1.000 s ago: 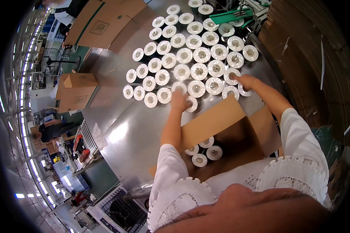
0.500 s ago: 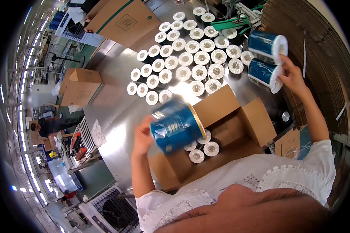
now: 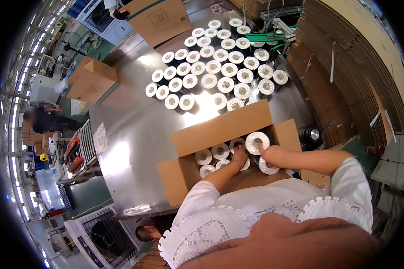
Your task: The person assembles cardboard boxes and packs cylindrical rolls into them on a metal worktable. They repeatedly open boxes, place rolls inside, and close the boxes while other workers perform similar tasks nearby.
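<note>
Head view: nearest, along the bottom of the frame, is the wearer's white garment [image 3: 238, 199] with its scalloped lace collar. Just above it, right of the frame's centre, an open brown carton [image 3: 222, 128] stands with its flaps spread. The left hand [image 3: 240, 157] reaches into it, fingers bent and bunched down among the white-ended spools [image 3: 203, 157] standing there; whether it grips one cannot be told. The right hand [image 3: 271, 155], at the carton's right end, is partly closed, its fingers curled onto the facing ends of a pair of spools [image 3: 257, 143], one above the other in the frame. A black round object [image 3: 312, 134] lies to the right of the carton. Beyond, at upper centre, many more upright spools [image 3: 229, 70] crowd the shiny metal table [image 3: 134, 112], with a green bar [image 3: 265, 37] behind them. Flat cardboard [image 3: 341, 67] is stacked at upper right. Farther off, one carton [image 3: 159, 20] stands at top left of centre, a co-worker's dark-gloved hand [image 3: 120, 13] at its edge; another carton [image 3: 94, 81] sits at upper left, above a person in dark clothes [image 3: 56, 124].
</note>
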### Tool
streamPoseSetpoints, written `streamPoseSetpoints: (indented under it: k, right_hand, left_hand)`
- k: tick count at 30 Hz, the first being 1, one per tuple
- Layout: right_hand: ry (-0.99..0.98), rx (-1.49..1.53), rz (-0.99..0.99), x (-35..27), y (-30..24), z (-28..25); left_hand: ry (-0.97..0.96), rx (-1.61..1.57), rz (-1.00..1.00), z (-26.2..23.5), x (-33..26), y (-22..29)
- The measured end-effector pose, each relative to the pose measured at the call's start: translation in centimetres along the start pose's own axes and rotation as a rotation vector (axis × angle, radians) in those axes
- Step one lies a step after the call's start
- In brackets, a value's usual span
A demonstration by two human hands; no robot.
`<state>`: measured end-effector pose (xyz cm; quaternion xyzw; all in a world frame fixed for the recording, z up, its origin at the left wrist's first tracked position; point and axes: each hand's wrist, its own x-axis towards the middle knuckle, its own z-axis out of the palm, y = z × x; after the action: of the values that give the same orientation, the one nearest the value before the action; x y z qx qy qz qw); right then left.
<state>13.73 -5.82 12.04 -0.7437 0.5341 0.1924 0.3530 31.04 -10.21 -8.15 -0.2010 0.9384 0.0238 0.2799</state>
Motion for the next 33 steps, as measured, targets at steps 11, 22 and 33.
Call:
streamPoseSetpoints:
  k: [11, 22, 33]
  right_hand:
    - [0.540, 0.648, 0.112, 2.4, 4.8, -10.2]
    - [0.213, 0.264, 0.148, 23.3, 19.4, 0.1]
    - [0.167, 0.176, -0.035, 23.5, 20.3, -4.5]
  left_hand:
    - [0.720, -0.937, -0.232, -19.1, -4.2, -16.7]
    - [0.268, -0.598, -0.382, -4.9, 11.8, -19.3]
    - [0.118, -0.511, -0.572, -7.7, 10.5, -22.5]
